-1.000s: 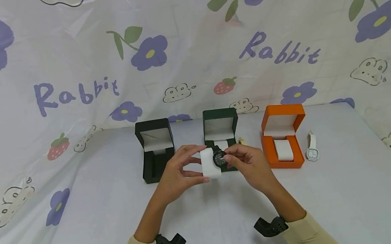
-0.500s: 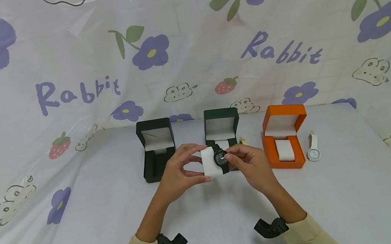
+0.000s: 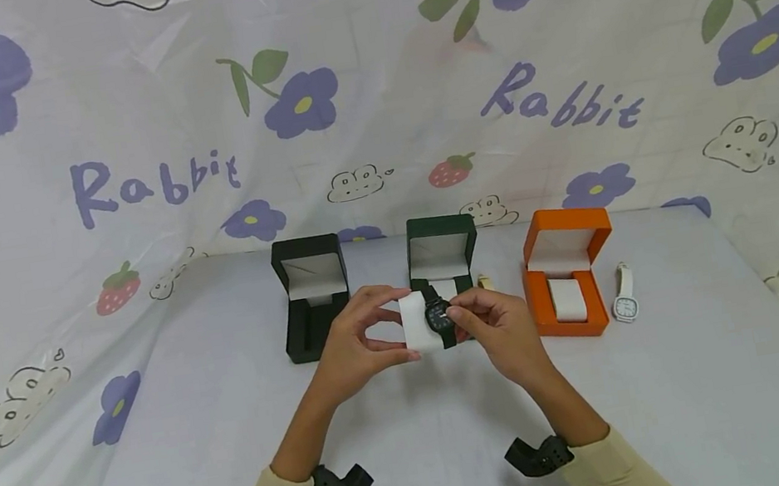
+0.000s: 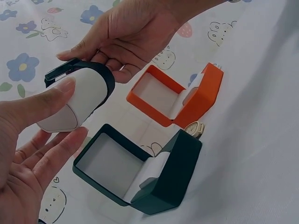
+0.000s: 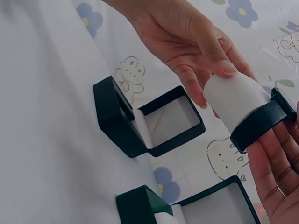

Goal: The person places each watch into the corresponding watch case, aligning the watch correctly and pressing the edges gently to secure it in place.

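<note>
My left hand (image 3: pixel 356 349) grips a white watch cushion (image 3: pixel 418 324) between thumb and fingers, above the table in the head view. A black wristwatch (image 3: pixel 438 315) is looped round the cushion's right end, its dial facing up. My right hand (image 3: pixel 500 325) pinches the watch at its case, thumb over the dial's edge. In the left wrist view the dark strap (image 4: pixel 106 77) wraps the end of the cushion, and the right hand's fingers lie beneath it. The right wrist view shows the strap (image 5: pixel 261 123) round the cushion, with much of its white surface bare.
Behind the hands stand three open watch boxes: black (image 3: pixel 307 255), green (image 3: pixel 438 227) and orange (image 3: pixel 563 219). The black box has no cushion; white cushions sit in the other two. A gold watch (image 3: pixel 484 282) lies beside the green box, a white watch (image 3: pixel 624 296) right of the orange one.
The watch has turned slightly on the cushion's end, and more of its lower strap shows below the dial. Both hands keep nearly the same place.
</note>
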`<state>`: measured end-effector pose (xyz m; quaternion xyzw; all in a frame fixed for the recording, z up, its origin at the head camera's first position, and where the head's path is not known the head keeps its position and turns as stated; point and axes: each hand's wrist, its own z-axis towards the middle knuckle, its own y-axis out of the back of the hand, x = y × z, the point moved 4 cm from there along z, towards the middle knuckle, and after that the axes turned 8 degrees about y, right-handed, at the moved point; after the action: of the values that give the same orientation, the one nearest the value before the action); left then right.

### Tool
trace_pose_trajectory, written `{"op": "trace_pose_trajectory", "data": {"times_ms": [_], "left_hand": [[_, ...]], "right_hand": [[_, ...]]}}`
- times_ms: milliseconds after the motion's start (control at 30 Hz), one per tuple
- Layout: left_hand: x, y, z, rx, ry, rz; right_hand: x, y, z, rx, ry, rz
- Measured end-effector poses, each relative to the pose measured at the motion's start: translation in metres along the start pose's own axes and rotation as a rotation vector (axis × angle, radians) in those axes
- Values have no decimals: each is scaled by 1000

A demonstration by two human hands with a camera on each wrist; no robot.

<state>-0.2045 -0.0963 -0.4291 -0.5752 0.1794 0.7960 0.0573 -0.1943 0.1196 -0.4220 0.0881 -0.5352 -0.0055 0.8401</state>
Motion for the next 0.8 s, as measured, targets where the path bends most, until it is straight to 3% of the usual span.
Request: {"op": "trace_pose_trajectory", "data": {"times_ms": [800], "left_hand": [[-2,-1,0,-38,-18,-25]], "right_hand": [[4,-2,-1,-49,7,-9]]}}
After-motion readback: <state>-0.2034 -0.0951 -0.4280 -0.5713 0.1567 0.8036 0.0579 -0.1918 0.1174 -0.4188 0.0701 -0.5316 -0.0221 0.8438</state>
